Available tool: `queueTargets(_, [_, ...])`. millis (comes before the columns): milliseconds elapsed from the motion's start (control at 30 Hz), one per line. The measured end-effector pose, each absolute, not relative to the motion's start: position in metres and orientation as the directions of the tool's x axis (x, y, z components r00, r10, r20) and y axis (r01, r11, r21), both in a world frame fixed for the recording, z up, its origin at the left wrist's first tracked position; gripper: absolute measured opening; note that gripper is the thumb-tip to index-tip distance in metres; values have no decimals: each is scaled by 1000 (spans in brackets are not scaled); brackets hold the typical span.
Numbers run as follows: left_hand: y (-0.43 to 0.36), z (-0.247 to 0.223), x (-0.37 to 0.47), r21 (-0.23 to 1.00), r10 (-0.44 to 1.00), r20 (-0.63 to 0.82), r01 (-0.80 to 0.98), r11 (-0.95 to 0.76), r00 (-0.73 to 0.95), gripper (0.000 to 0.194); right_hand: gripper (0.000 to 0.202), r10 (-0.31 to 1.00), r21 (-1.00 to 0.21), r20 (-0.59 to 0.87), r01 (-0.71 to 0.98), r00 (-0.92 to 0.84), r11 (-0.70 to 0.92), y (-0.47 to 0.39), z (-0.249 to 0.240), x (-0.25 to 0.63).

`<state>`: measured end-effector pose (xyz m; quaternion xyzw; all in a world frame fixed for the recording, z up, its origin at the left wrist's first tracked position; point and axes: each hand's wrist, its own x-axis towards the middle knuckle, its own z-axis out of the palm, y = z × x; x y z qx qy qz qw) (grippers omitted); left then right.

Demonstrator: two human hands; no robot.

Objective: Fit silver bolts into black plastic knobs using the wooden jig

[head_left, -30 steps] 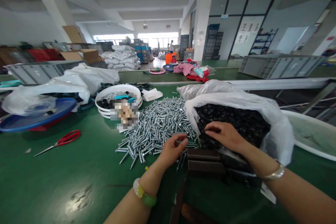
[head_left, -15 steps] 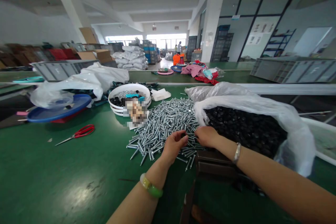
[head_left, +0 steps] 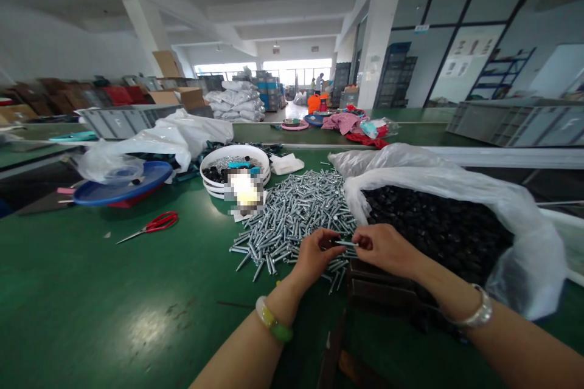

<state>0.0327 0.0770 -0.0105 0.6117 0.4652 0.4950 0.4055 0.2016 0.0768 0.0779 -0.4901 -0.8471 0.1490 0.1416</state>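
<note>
Right hand [head_left: 382,248] out of white bag [head_left: 433,179]; now beside left hand [head_left: 314,254] — both pinch one bolt [head_left: 347,244].

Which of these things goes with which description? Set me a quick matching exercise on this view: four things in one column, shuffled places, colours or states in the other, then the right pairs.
Things:
1. Right hand
2. Scissors
3. Heap of metal screws
4. Plastic bag

Descriptions:
A. Open, with black parts inside
B. Red-handled, lying on the green table
C. Its arm wears a silver bangle
D. In the picture, between the white bowl and the bag

Pairs: 1-C, 2-B, 3-D, 4-A
</note>
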Motion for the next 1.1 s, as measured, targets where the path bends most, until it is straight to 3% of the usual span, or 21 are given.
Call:
queueTargets(133, [71, -1, 33, 889, 939, 295, 310, -338, 177, 25, 13, 857, -429, 99, 755, -505, 495, 68, 82, 204])
queueTargets(267, [64, 19, 30, 714, 873, 422, 505, -485, 243, 25, 14, 818, -461, 77, 707, -570, 536, 60, 100, 202])
queueTargets(400, [58, 35, 29, 544, 822, 473, 630, -555, 316, 37, 12, 827, -327, 167, 762, -536, 560, 53, 109, 193])
queueTargets(467, [57, 38, 29, 554, 824, 469, 621, -554, 317, 41, 11, 821, -320, 178, 757, -542, 569, 51, 108, 191])
queueTargets(500, [57, 38, 29, 579, 830, 464, 603, -549, 310, 42, 10, 827, -378, 145, 742, -543, 554, 52, 107, 191])
queueTargets(633, [57, 35, 32, 686, 840, 451, 485, -543, 302, 46, 16, 842, -784, -99, 562, -530, 262, 56, 100, 197])
queueTargets(700, [56, 34, 33, 717, 835, 446, 430, -549, 324, 44, 23, 839, -869, -141, 471, -526, 150, 58, 97, 199])
queueTargets(867, [54, 36, 35, 787, 868, 392, 378, -488, 303, 48, 27, 855, -891, -95, 426, -510, 156, 60, 91, 195])
queueTargets(967, [53, 42, 30, 821, 871, 349, 335, -462, 346, 56, 31, 890, -837, -19, 494, -456, 235, 62, 90, 196])
queueTargets(1033, [54, 48, 24, 834, 867, 312, 324, -446, 389, 57, 35, 926, -788, 49, 556, -373, 266, 62, 89, 201])
queueTargets(1100, [54, 53, 19, 836, 866, 252, 354, -420, 431, 55, 38, 963, -813, 110, 535, -246, 229, 62, 88, 211])
